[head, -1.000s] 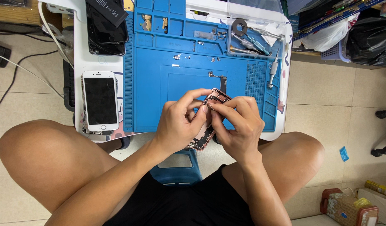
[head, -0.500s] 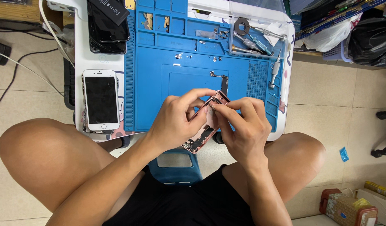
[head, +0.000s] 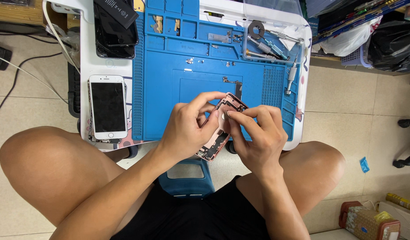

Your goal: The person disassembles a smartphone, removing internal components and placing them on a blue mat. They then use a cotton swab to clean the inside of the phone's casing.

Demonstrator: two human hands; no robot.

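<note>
A pink-gold opened phone housing is held tilted over the near edge of the blue work mat. My left hand grips its left side, thumb and forefinger reaching over the top end. My right hand holds its right side, with the fingertips pinched on a small part inside the upper half of the housing. What the fingertips pinch is too small to tell.
A white-fronted phone lies at the mat's left. Dark phone parts sit at the back left. Screwdrivers and tweezers lie at the back right, small screws and a flex part on the mat. A blue stool stands between my knees.
The housing has tipped slightly and my right fingertips have shifted down onto its upper inside. Both hands stay around it above the mat's near edge.
</note>
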